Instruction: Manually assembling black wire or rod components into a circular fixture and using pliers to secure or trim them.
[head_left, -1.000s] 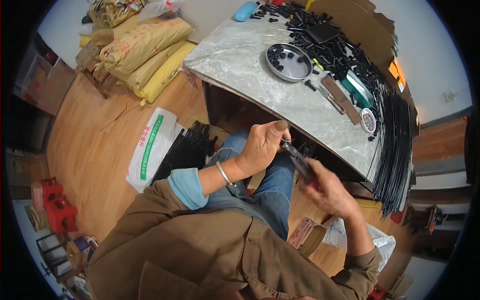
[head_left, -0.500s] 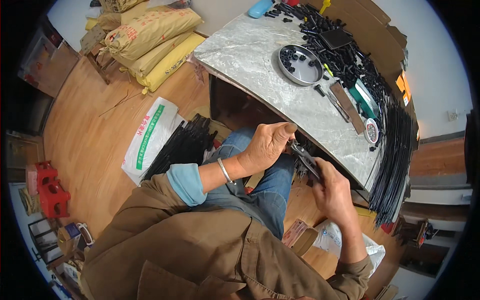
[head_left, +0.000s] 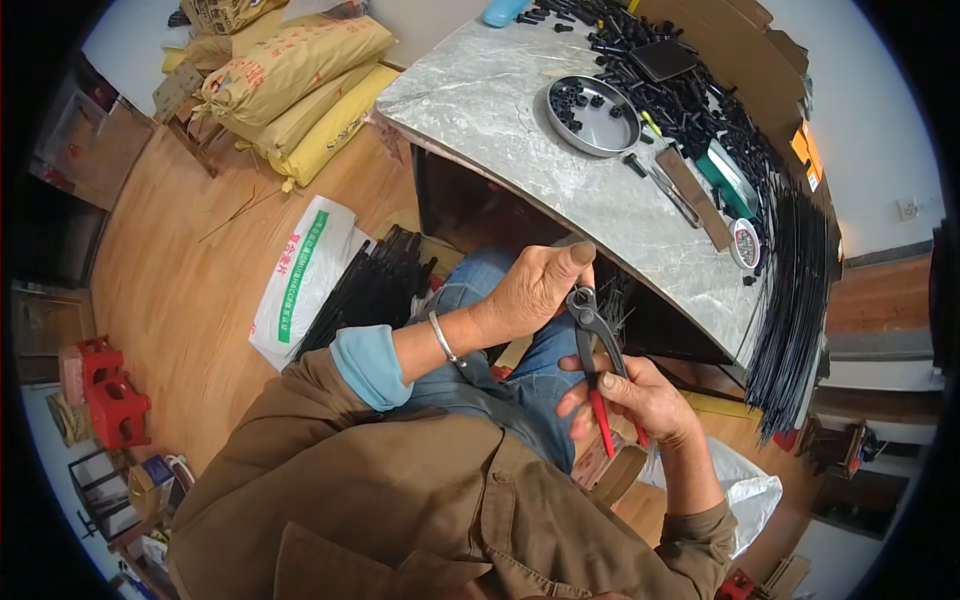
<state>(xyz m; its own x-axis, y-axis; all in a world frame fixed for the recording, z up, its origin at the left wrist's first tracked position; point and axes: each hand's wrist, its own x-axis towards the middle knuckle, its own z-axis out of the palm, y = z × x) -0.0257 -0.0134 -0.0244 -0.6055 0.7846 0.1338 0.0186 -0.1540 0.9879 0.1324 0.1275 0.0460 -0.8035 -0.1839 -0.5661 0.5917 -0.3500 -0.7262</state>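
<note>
Pincers (head_left: 587, 322) with dark jaws and red handles rest in my right hand (head_left: 648, 398), the handles spread and its fingers around them. The jaws point up at my left hand (head_left: 533, 292), which wears a silver bangle at the wrist. My left fingers are closed, thumb on top, right beside the jaws; what they pinch is hidden. Both hands are over my lap, just off the near edge of the marbled grey table (head_left: 470, 100).
On the table are a round metal tray (head_left: 606, 132) with black pieces, a heap of black parts (head_left: 625, 55), a small white bowl (head_left: 746, 244) and long black rods (head_left: 795, 310). More black rods (head_left: 370, 290) lie on a white sack (head_left: 300, 265). Yellow sacks (head_left: 310, 75) are stacked far left.
The pincers have turned more upright, and their red handles now show, spread apart. My right hand has shifted lower with its fingers loosened. My left hand stays nearly in place.
</note>
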